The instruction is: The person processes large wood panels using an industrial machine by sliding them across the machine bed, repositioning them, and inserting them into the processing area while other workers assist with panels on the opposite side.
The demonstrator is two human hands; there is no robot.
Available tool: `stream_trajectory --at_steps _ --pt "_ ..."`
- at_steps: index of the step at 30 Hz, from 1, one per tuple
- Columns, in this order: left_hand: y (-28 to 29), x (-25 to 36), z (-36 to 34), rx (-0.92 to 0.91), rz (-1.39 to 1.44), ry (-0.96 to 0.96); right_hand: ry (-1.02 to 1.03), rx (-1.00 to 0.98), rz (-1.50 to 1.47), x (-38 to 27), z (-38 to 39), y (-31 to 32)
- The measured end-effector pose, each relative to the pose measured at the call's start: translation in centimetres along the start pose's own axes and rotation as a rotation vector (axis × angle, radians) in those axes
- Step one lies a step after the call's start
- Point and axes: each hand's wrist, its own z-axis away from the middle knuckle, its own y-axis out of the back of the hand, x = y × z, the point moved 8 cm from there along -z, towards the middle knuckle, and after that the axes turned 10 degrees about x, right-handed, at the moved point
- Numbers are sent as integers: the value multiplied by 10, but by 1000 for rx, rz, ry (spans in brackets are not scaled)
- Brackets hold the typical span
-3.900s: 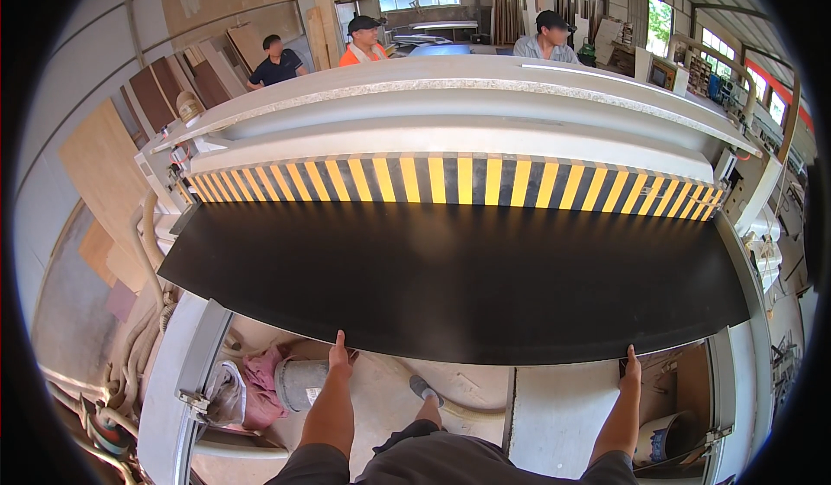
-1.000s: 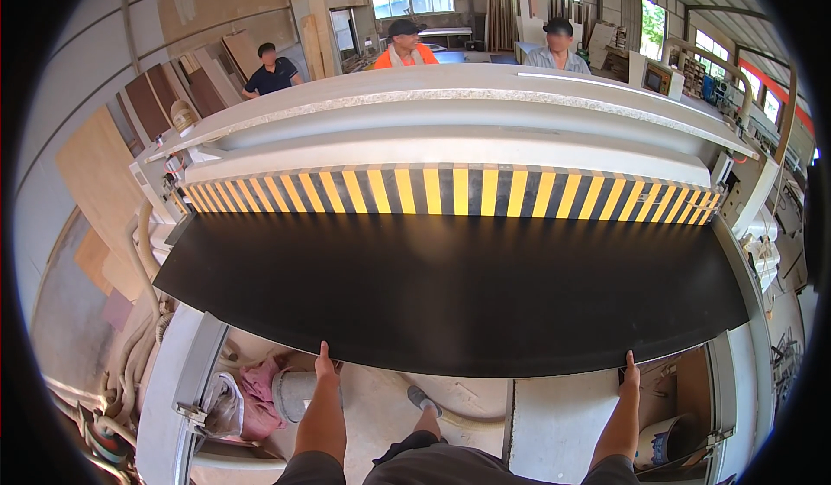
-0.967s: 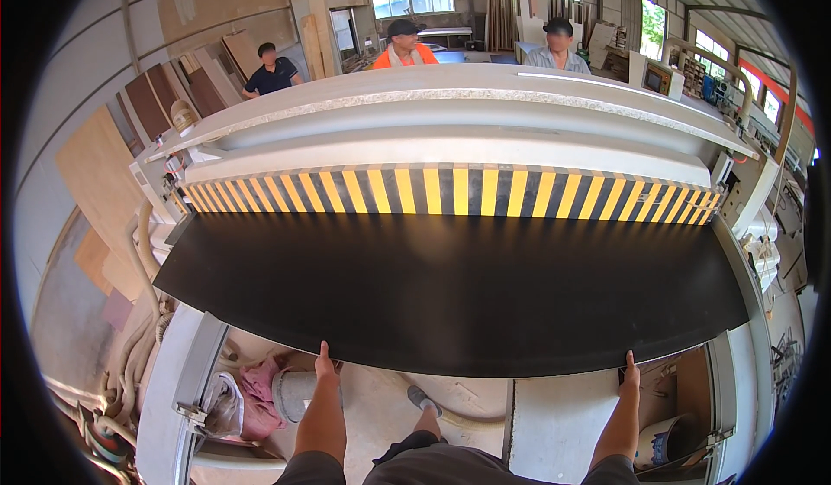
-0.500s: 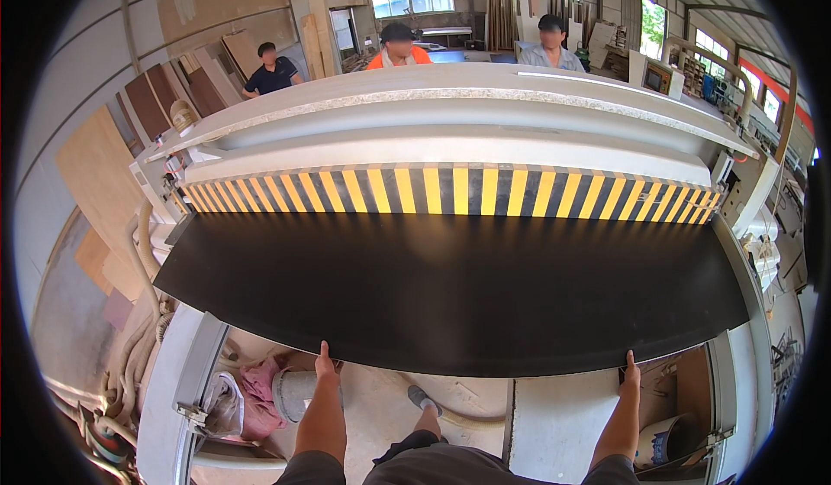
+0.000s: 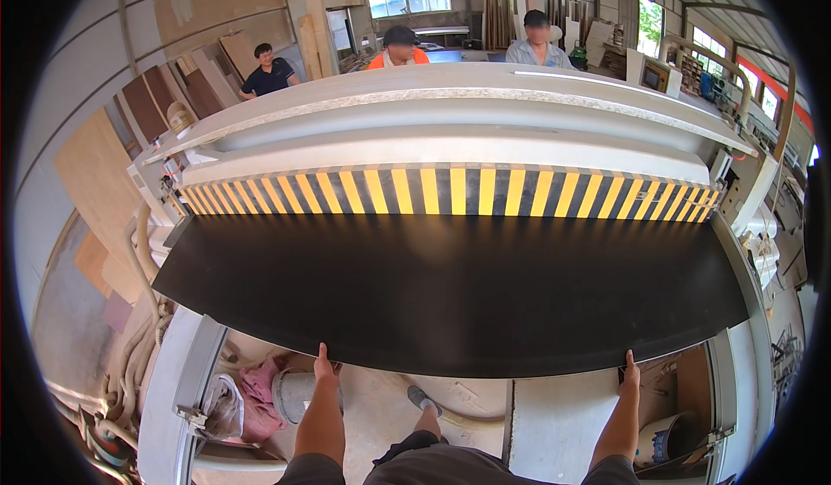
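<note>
A wide black panel (image 5: 450, 294) lies flat in front of me, its far side reaching the yellow-and-black striped guard of a large machine. My left hand (image 5: 324, 365) grips its near edge left of the middle, thumb on top and fingers hidden underneath. Farther right along the same edge, my right hand (image 5: 630, 369) holds it likewise, thumb up. Both arms stretch forward from the lower edge of the view. The striped guard (image 5: 441, 192) runs across the panel's whole width, below a pale machine beam (image 5: 450, 151).
Metal side rails (image 5: 197, 372) flank the gap where I stand. A grey bucket (image 5: 299, 394) and pink cloth (image 5: 260, 398) are at the lower left, a white bucket (image 5: 666, 440) at the lower right. Hoses (image 5: 143, 338) hang left. Several people stand beyond the machine.
The panel and both my hands hold practically the same place. Beyond the machine, the person at the right has shifted slightly left and the heads have turned.
</note>
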Motion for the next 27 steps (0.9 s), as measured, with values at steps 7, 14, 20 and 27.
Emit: stream_trajectory --at_steps 7,14,20,27 --pt "5 7 0 19 -26 -37 -16 25 28 -5 12 -14" --pt "1 11 1 55 19 -37 3 91 11 -4 3 -10" --pt "6 49 23 63 -112 -129 70 163 -149 -28 22 -5" --pt "28 103 37 62 -271 -304 284 171 -131 -76 41 12"
